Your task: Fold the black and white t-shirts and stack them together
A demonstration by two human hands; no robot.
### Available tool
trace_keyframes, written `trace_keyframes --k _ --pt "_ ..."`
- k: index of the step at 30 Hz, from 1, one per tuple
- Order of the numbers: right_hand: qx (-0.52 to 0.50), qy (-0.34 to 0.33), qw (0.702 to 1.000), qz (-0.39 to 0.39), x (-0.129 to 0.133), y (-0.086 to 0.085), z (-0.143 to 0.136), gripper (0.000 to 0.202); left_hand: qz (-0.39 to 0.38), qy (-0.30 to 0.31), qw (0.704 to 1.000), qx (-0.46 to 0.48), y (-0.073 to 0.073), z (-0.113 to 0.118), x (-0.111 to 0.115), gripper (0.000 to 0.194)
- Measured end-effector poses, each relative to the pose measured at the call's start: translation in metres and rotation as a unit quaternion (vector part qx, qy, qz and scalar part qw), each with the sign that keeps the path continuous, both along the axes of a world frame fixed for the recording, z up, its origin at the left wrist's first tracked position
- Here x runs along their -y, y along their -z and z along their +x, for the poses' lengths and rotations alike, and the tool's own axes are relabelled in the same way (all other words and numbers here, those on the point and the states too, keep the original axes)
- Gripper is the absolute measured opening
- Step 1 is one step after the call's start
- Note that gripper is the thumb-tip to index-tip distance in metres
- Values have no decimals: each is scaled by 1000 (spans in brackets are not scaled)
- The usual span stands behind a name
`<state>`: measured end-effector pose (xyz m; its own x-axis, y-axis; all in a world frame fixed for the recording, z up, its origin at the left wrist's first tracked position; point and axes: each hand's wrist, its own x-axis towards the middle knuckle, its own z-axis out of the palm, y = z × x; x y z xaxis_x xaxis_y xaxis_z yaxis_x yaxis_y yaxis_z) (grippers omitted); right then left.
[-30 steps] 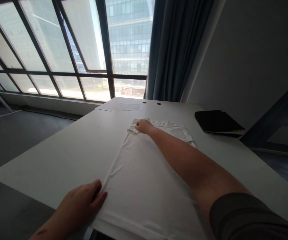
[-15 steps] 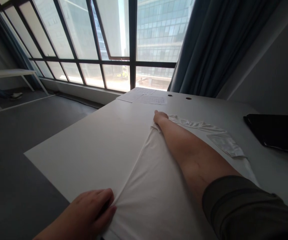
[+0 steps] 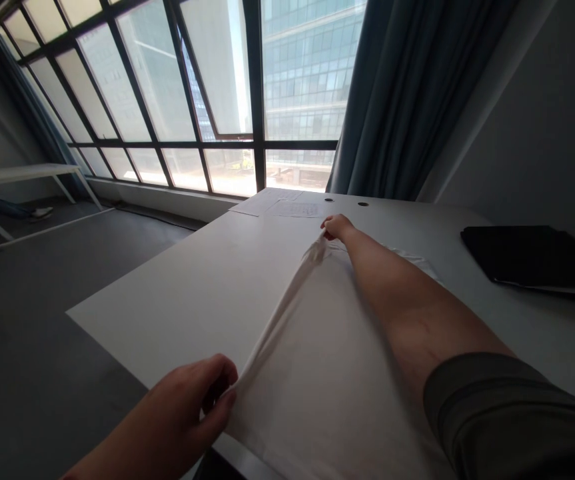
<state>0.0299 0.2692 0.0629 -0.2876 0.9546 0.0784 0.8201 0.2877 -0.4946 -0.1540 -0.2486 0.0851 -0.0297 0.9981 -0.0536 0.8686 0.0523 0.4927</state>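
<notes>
A white shirt (image 3: 317, 340) lies partly on the white table (image 3: 177, 280), its left edge lifted and drawn taut between my two hands. My left hand (image 3: 200, 400) pinches the near end of that edge, low in the view. Farther off, near the back of the table, my right hand (image 3: 336, 228) is closed on the far end, where the cloth bunches below the fingers. My right forearm stretches across the shirt and hides part of it.
Papers (image 3: 294, 208) lie at the table's back edge, beside two round holes. A black flat item (image 3: 537, 257) rests at the right. Beyond are windows, a blue curtain (image 3: 407, 100) and another white table (image 3: 27, 173) at the far left.
Both hands have risen a little and shifted right, with the shirt's left edge lifted off the table. The far part of the shirt has folded toward the right. The camera view has also shifted.
</notes>
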Motion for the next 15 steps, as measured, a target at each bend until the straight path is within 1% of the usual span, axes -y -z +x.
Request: trace_keyframes --k 3,5,7,9,11,13,15 --pt "0 8 1000 -13 6 -1 38 34 18 48 999 -18 -13 26 1 13" --pt "17 18 1000 -12 12 3 62 33 26 85 996 -31 -17 43 1 8" --pt "46 27 999 -8 19 11 82 30 25 117 992 -43 -18 59 2 3" --pt "79 32 996 -2 27 22 99 26 14 150 987 -47 -16 72 2 6" --pt "107 35 994 8 35 32 111 27 -6 188 981 -40 -12 83 0 9" --pt "127 37 991 24 42 41 117 36 -18 220 975 -35 -5 92 -5 11" --pt "143 23 989 41 45 46 117 48 -6 230 972 -47 4 99 -16 11"
